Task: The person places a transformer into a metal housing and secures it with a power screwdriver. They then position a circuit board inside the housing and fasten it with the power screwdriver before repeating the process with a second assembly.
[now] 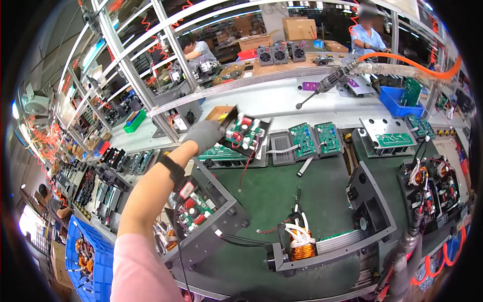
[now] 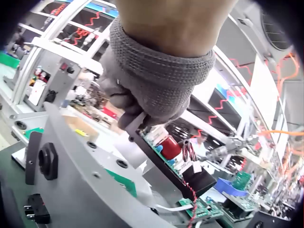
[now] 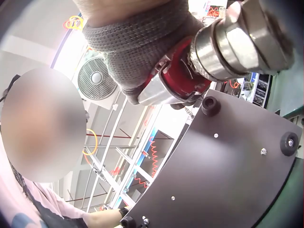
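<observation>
My gloved left hand [image 1: 204, 137] grips the edge of a black bracket carrying a green circuit board [image 1: 244, 133] with red and white parts. A thin red and black wire dangles from the board. In the left wrist view, the gloved fingers pinch the bracket's [image 2: 164, 164] upper end, above a grey metal housing [image 2: 90, 175]. At the lower right, my gloved right hand [image 1: 402, 277] holds a power screwdriver [image 1: 413, 234]. Red and silver parts of the screwdriver [image 3: 178, 78] show in its grasp in the right wrist view, beside a dark panel [image 3: 223, 161] with rubber feet.
An open housing [image 1: 380, 216] with a copper coil [image 1: 303, 246] stands on the green mat [image 1: 282, 194]. Another filled housing [image 1: 221, 226] is beside my left forearm. Several circuit boards [image 1: 302, 139] line the back. A hanging screwdriver [image 1: 327, 83] and a blue bin [image 1: 397, 104] are beyond.
</observation>
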Motion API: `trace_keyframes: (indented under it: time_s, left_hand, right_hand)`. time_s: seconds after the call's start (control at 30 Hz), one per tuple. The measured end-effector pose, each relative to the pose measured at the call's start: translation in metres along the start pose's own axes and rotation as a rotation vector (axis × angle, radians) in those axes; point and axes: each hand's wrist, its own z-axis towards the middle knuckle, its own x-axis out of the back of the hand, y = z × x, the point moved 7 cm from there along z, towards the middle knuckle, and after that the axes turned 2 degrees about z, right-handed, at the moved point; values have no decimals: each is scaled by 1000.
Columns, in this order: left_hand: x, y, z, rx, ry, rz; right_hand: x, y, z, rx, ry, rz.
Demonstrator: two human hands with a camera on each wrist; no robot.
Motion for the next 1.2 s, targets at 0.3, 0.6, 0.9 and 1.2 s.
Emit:
trace_keyframes:
  time_s: [0.3,0.6,0.9,1.2]
  left_hand:
    - [116,188,-59,-876,483,-321]
    - [66,324,-81,-1232,270,-451]
    - [4,299,-35,-525,-202,-591]
    - [-93,330,-47,-1672,-76,128]
  right_hand:
    - [-1,-28,-23,-39,91,37]
    - [25,-29,-56,-83,142,121]
    - [36,-11,-49,-181,185,144]
    - [34,-8,-45,-183,162,96]
